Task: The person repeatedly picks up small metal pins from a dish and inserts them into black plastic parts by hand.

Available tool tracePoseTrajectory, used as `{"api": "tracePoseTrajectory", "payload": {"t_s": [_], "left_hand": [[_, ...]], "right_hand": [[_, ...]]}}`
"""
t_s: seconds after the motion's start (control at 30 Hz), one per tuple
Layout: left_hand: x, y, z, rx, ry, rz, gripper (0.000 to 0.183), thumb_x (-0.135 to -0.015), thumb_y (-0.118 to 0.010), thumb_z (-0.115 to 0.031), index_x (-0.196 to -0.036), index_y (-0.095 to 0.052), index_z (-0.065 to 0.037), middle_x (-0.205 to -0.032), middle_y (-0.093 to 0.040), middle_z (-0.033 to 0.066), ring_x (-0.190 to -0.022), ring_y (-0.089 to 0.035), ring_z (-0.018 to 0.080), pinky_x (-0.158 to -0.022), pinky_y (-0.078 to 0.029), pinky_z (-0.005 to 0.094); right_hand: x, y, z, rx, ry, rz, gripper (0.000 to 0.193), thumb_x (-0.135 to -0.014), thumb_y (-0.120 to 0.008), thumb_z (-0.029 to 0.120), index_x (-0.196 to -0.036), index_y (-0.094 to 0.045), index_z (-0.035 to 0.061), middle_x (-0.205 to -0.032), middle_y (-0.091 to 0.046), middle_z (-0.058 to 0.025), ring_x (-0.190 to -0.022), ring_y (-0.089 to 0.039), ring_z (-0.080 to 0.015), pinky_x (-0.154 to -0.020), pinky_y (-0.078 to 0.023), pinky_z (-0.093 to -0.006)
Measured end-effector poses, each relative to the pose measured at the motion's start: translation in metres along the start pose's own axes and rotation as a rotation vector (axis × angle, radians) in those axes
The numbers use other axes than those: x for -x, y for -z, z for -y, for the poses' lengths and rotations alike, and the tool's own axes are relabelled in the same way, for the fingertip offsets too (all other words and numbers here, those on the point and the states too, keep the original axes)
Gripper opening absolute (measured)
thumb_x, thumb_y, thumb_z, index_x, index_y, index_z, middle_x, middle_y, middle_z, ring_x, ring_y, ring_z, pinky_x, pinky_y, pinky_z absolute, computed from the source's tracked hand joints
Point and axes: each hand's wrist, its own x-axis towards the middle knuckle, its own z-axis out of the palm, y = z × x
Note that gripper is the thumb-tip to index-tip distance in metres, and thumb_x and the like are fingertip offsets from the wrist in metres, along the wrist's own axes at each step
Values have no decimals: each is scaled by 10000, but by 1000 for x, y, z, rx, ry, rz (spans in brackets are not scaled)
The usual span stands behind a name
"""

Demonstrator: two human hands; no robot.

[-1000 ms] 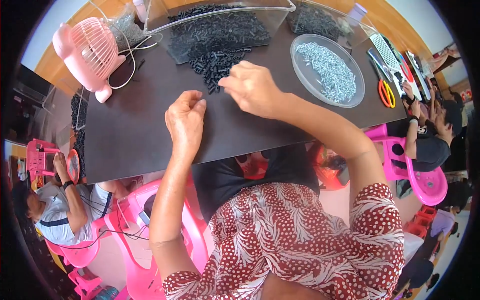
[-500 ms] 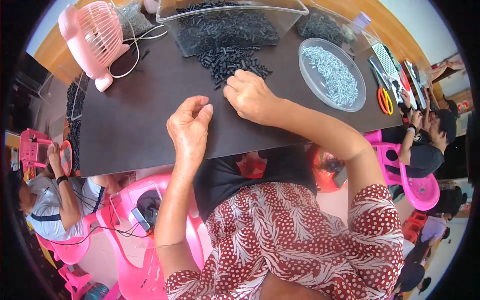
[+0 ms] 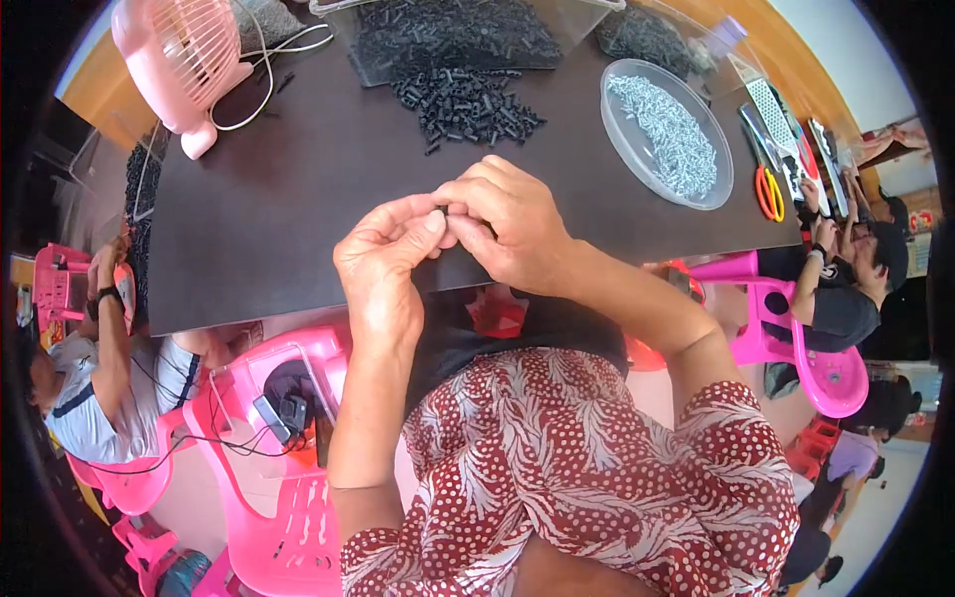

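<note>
My left hand [image 3: 383, 259] and my right hand [image 3: 509, 221] meet fingertip to fingertip above the near part of the dark table [image 3: 269, 229]. Pinched between them is a small black plastic piece [image 3: 443, 210], mostly covered by the fingers. It looks like the short black parts in the loose pile [image 3: 468, 107] just beyond my hands. To the right of the pile stands a shallow round clear dish [image 3: 637, 171] holding many small silvery screws [image 3: 676, 139].
A clear bin [image 3: 477, 62] of black parts stands behind the pile. At the far left is a pink fan [image 3: 177, 70] with a white cable [image 3: 269, 90]. Orange-handled scissors [image 3: 768, 192] lie at the right edge. Other people sit at both sides, near pink chairs [image 3: 288, 517].
My right hand has come back from the edge of the pile toward my left hand. Their fingertips now meet around a small black piece.
</note>
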Motion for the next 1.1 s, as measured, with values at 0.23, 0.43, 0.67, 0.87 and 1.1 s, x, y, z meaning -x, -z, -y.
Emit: {"api": "tracePoseTrajectory", "payload": {"t_s": [0.23,0.43,0.67,0.87,1.1], "left_hand": [[2,6,-3,74,56,19,122,-760,-637,43,-877,-621,74,-757,-637,110,-614,-577,149,-589,-471,233],[12,5,-2,25,-9,-10,137,-755,-646,50,-891,-626,58,-743,-627,81,-621,-572,118,-608,-485,222],[19,5,-5,-26,-38,-25,176,-754,-661,40,-928,-639,44,-769,-624,58,-648,-572,111,-612,-489,219],[21,7,-1,-3,-43,9,186,-750,-665,36,-933,-635,50,-812,-633,84,-633,-566,134,-589,-471,226],[23,0,0,-51,-30,12,158,-766,-649,36,-923,-631,47,-782,-631,87,-606,-555,133,-560,-455,224]], "right_hand": [[1,11,10,-190,-46,38,222,-732,-636,-18,-951,-613,14,-739,-573,-54,-607,-510,-155,-534,-408,-268],[4,14,10,-229,-238,73,191,-758,-650,13,-948,-637,24,-759,-576,-18,-606,-481,-67,-542,-393,-209],[3,9,15,-280,-373,88,130,-772,-655,29,-900,-637,24,-754,-569,-1,-605,-465,-45,-536,-379,-199],[5,11,16,-172,-95,1,109,-752,-640,2,-859,-633,21,-732,-590,-52,-603,-526,-140,-542,-413,-255],[14,16,13,-76,10,-41,132,-741,-641,8,-873,-640,18,-731,-600,-84,-650,-560,-227,-566,-434,-317]]}}
